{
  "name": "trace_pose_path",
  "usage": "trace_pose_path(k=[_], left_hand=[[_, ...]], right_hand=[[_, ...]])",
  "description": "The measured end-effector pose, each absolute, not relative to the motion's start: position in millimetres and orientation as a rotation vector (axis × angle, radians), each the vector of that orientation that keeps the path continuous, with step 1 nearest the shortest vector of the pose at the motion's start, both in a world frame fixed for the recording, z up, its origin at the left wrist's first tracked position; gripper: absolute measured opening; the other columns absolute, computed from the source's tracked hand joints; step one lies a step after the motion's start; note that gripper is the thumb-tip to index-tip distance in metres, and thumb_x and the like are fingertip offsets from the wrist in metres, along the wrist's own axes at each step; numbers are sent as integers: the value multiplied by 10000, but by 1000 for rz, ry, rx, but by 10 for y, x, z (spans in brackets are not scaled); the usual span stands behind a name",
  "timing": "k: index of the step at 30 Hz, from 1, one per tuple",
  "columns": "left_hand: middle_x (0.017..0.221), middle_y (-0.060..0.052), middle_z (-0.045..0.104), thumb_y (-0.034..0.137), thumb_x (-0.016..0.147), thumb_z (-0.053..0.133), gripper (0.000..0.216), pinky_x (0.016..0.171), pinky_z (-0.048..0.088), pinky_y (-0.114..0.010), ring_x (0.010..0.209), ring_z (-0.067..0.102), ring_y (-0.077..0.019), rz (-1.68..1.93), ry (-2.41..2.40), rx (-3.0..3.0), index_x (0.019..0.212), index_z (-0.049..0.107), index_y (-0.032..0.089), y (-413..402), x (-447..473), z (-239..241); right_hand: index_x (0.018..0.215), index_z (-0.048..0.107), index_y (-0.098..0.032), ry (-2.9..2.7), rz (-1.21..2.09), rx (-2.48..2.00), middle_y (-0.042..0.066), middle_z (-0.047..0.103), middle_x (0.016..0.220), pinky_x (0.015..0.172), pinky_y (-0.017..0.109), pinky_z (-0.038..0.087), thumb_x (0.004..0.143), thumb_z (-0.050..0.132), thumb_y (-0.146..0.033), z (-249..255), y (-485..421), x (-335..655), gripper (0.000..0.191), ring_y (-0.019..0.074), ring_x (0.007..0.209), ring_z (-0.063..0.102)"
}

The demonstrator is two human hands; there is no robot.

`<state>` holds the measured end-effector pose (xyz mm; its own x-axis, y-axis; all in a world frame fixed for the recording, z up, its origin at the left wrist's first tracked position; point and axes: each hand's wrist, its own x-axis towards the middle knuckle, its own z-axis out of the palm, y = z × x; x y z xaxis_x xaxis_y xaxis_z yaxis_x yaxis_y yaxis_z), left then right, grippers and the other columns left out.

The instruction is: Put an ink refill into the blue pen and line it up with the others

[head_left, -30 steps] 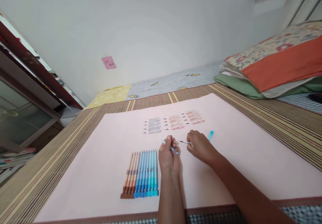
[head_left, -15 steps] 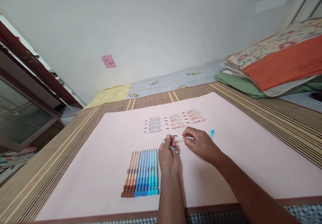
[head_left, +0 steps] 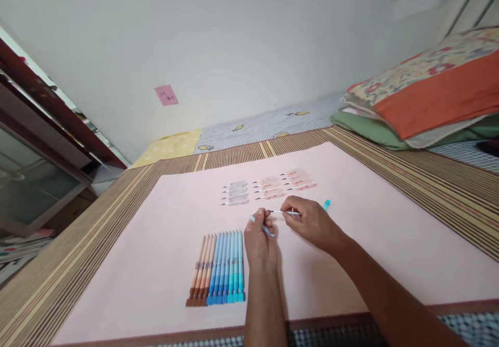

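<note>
Refill (head_left: 277, 212), pinched in the right hand (head_left: 307, 220), seems light, stiff and slippery, best held mid-shaft, while the left hand (head_left: 260, 237) grips a pen barrel (head_left: 268, 230).

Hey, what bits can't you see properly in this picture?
All in the head view:
Middle of the light blue pen barrel: hidden by fingers of the left hand.
Part of the white refill: covered by the right hand.
Lower end of the turquoise piece: hidden behind the right hand.
Writing on the pink note: too small and blurred to read.
Dark thing: cut off by the right edge.
</note>
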<state>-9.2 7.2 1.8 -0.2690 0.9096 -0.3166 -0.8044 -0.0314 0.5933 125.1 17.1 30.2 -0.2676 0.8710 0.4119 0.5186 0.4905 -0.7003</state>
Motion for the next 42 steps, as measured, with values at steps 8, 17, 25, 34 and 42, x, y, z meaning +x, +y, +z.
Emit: trace_pose_path(k=[8, 17, 25, 34, 42], left_hand=[[661, -25, 636, 319, 554, 895, 367, 435, 305, -164, 480, 469, -44, 1660, 935, 366, 749, 679, 95, 78, -51, -4], [557, 35, 553, 350, 660, 826, 326, 506, 313, -185, 494, 433, -58, 1674, 1094, 586, 853, 695, 121, 65, -93, 1], [576, 32, 549, 370, 732, 792, 267, 535, 344, -192, 532, 443, -72, 1684, 1175, 759, 821, 688, 141, 3, -81, 96], [906, -116, 660, 138, 970, 437, 256, 714, 544, -205, 789, 661, -115, 1682, 700, -36, 854, 661, 95, 75, -296, 222], [1032, -140, 663, 167, 1007, 401, 209, 828, 598, -239, 1002, 685, -152, 1805, 629, -214, 922, 586, 120, 99, -404, 265]], right_hand=[[810, 593, -221, -1861, 709, -1135, -1, 612, 784, 626, 255, 421, 842, 516, -183, 230, 178, 1223, 92, 153, 712, 546], [852, 654, -199, -1675, 976, -1087, 2, 647, 762, 670, 270, 441, 848, 564, -246, 128, 231, 1191, 101, 166, 739, 585], [899, 691, -177, -1398, 1274, -973, 21, 676, 807, 721, 298, 465, 817, 657, -344, -16, 270, 1118, 189, 168, 774, 602], [887, 676, -175, -1368, 1385, -961, 41, 688, 836, 690, 298, 472, 791, 684, -382, 43, 282, 1198, 229, 153, 743, 598], [816, 685, -175, -1649, 1318, -984, -10, 607, 686, 638, 270, 417, 808, 617, -243, 55, 219, 1212, 97, 135, 667, 533]])
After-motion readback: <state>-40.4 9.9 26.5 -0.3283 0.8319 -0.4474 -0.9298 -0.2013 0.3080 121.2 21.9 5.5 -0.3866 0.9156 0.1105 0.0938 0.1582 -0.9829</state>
